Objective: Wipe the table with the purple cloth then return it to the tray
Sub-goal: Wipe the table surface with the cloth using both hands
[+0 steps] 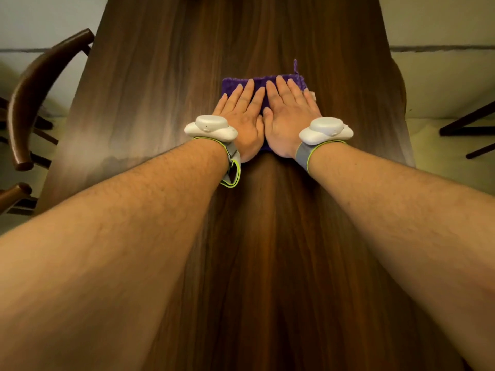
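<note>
The purple cloth (261, 85) lies flat on the dark wooden table (166, 84), near its middle. A short purple loop sticks up from the cloth's far right corner. My left hand (242, 113) and my right hand (288, 116) rest side by side on top of it, palms down, fingers stretched out and pressing the cloth against the wood. Most of the cloth is hidden under the two hands. Each wrist carries a white device on a grey strap. No tray is in view.
A dark wooden chair (40, 84) stands against the table's left edge. Dark furniture legs (468, 121) show on the floor to the right. The tabletop runs long and narrow away from me.
</note>
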